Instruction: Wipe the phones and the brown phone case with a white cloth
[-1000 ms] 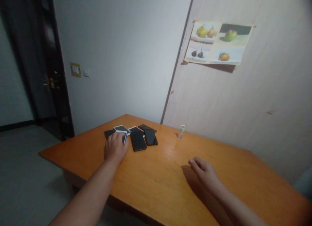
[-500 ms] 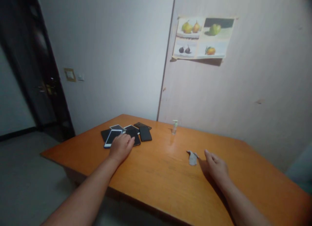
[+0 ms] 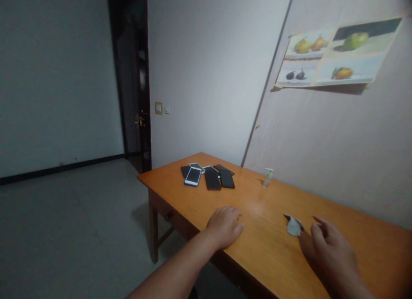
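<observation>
My left hand (image 3: pixel 225 226) is palm down by the table's near edge, fingers loosely bent and thumb apart, with nothing visible in it. Beyond it lies a loose cluster of several smartphones. At the front of that cluster are a white-framed phone with a blue edge (image 3: pixel 193 177) and a black phone (image 3: pixel 213 178); another black phone (image 3: pixel 227 178) lies to their right. My right hand (image 3: pixel 334 247) is over the table's right part, index finger and thumb apart, and appears to hold nothing. Just left of it lies a crumpled grey cloth (image 3: pixel 293 227).
A small clear pump bottle (image 3: pixel 267 178) stands near the wall on the orange-brown table (image 3: pixel 254 239). Fruit pictures (image 3: pixel 341 54) hang on the wall. At the left are a dark door (image 3: pixel 143 88) and open floor beyond the table's corner.
My left hand has come away from the phones, back toward the near edge. My right hand stays beside the cloth, its index finger stretched out more. The view has swung left.
</observation>
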{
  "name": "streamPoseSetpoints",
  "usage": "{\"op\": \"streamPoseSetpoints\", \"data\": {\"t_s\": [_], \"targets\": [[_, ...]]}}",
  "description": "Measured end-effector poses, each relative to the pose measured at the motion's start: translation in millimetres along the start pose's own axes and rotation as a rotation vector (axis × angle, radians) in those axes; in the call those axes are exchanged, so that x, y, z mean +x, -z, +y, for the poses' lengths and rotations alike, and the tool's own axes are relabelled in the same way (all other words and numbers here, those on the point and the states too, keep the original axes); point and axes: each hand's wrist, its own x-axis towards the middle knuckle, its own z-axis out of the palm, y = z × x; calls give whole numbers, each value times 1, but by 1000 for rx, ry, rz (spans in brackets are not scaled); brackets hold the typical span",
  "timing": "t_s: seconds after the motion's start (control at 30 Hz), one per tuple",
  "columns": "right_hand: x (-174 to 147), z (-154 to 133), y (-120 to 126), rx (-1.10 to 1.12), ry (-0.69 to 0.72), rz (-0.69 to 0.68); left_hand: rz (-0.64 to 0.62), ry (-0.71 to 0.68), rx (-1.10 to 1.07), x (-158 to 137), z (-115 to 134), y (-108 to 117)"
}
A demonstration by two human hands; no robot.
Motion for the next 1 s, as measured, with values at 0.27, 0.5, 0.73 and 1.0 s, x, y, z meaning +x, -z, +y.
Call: {"op": "streamPoseSetpoints", "data": {"t_s": [0.27,0.5,0.73,1.0], "targets": [[7,-12,22,4,4,-71,71,140,134,-12,-9,8],[33,23,25,83,-96,-34,144,305,233,-17,-18,8],[63,34,-10,187,-156,-42,157,303,285,-10,-20,6],[31,16,-37,281,-7,-176,135,380,313,-7,-24,3]]}}
